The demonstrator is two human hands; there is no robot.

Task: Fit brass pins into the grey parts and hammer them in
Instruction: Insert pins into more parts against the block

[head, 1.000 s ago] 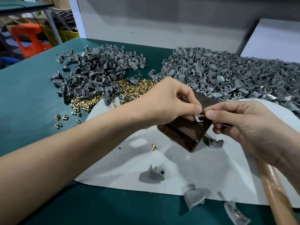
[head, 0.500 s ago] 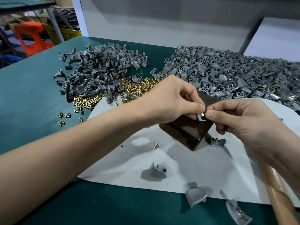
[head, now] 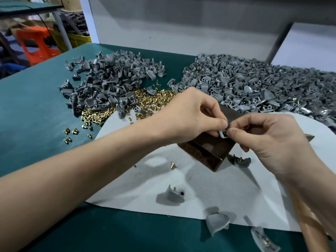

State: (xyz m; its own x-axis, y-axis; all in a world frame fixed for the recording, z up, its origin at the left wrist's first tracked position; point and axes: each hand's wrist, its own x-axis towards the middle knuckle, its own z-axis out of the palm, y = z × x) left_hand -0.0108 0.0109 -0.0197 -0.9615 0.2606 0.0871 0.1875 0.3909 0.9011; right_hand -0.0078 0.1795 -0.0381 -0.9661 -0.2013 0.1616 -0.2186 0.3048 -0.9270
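Right at the middle of the view, the left hand (head: 190,117) is pinching a small grey part (head: 223,134) between thumb and forefinger, the other fingers curling in above it. The right hand (head: 272,142) is meeting it from the other side, its thumb and forefinger closing on a brass pin (head: 225,131) that is showing only as a gold speck at the part's top edge. How far the pin is sitting in the part cannot be told. Both hands are hovering just above a dark brown metal block (head: 209,153), which is lying tilted on a white sheet (head: 127,179) spread over the green table mat (head: 36,115).

A wooden hammer handle (head: 312,226) is running under the right forearm towards the lower right corner; whether the hand is gripping it cannot be told.

On the sheet, a loose pin (head: 173,164) is lying near the block, one pinned part (head: 240,160) is sitting just beside the block's near end, and another (head: 174,194) is lying further forward. Two more parts (head: 217,223) (head: 263,240) are lying at the sheet's near edge.

Further back, a heap of brass pins (head: 145,100) is spreading below a left pile of grey parts (head: 112,79), and a larger right pile (head: 254,84), with pins showing in many pieces, is filling the far right of the mat. A few stray pins (head: 72,132) are lying apart on the mat to the left.
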